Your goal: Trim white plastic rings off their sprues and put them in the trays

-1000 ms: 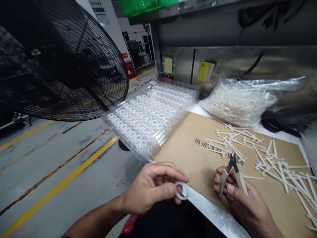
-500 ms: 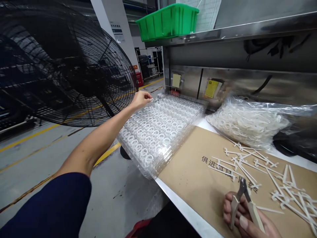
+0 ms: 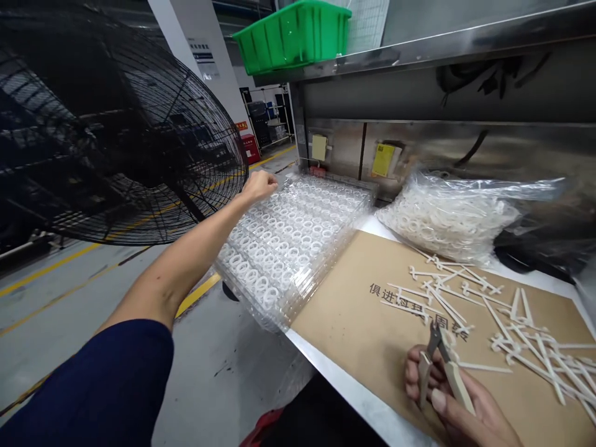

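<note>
Brown cardboard (image 3: 339, 323) covers the bench. Left hand (image 3: 261, 186), fingers curled, is at the far-left edge of the clear tray (image 3: 307, 290) of white rings (image 3: 269, 298); whether it grips anything cannot be told. Right hand (image 3: 460, 397) is wrapped around nippers (image 3: 436, 340), beside white sticks (image 3: 550, 370), well apart from the tray. Cardboard print starts 俱进; the yellow label (image 3: 383, 159) is unreadable.

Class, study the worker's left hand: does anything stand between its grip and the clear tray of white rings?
Nothing visible does. The left hand is at the far left edge of the clear tray; the black fan stands to its left, not between them. Whether hand and tray touch cannot be told.
</note>
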The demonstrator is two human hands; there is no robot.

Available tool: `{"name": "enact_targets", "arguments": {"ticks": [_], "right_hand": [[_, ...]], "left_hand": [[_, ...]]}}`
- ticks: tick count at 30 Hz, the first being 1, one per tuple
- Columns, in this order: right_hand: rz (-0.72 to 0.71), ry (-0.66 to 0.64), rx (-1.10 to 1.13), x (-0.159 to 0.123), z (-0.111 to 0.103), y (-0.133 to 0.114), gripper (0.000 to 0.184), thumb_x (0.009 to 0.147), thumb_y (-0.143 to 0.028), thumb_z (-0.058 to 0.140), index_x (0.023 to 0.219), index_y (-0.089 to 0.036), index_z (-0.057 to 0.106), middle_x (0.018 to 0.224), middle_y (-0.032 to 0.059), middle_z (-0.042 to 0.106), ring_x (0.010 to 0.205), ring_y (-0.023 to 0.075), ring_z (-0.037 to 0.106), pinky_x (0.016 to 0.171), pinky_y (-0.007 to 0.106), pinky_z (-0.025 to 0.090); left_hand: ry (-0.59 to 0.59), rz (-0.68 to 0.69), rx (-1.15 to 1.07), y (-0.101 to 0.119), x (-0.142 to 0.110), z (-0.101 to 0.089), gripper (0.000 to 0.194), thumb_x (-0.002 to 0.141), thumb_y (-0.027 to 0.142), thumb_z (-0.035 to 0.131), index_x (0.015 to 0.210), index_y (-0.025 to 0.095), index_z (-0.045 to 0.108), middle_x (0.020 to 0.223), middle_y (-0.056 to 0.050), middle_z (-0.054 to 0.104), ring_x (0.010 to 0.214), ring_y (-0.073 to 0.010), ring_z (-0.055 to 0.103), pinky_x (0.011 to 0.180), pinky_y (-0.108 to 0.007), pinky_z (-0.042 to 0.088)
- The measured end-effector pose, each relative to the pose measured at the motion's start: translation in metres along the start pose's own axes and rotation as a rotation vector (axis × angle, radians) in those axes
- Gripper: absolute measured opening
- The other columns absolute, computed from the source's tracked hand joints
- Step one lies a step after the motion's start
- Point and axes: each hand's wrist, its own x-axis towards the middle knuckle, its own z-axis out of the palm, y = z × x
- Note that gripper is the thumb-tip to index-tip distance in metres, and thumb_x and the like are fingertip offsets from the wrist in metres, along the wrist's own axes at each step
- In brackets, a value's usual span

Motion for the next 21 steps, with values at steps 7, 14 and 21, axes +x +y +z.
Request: {"name": "enact_targets", "arguments": {"ticks": [7,14,21], "right_hand": [[-0.625,-0.357,-0.76,-0.005,0.025,-0.016,0.041,0.088,-0.028,0.068,0.126,-0.017,0.057,0.102,0.0118,0.069,0.087,0.0244,0.066,0.08,0.037,0.057],[-0.869,-0.468,-1.1,-0.002,0.031,-0.006,0.041,0.087,-0.038,0.064,0.119,-0.014,0.056,0.097,0.0122,0.067,0.084,0.0259,0.063,0.079,0.037,0.054],[-0.929,-0.465,-1.219,-0.003,0.029,-0.005,0.043,0.086,-0.036,0.062,0.122,-0.014,0.053,0.1,0.0112,0.066,0.088,0.0262,0.063,0.081,0.037,0.053]], "left_hand": [[-0.038,0.4,-0.002,0.105,-0.056,-0.008,0.037,0.09,0.033,0.058,0.108,0.008,0.078,0.091,0.001,0.072,0.093,-0.0159,0.064,0.104,-0.035,0.041],[-0.514,0.944,-0.053,0.253,-0.187,0.061,0.023,0.086,0.03,0.071,0.104,0.018,0.08,0.094,-0.008,0.073,0.078,-0.0215,0.065,0.08,-0.033,0.047],[-0.648,1.041,0.052,0.304,-0.226,0.144,0.024,0.087,0.011,0.061,0.099,0.02,0.079,0.102,-0.011,0.073,0.09,-0.0243,0.069,0.078,-0.031,0.048]]}}
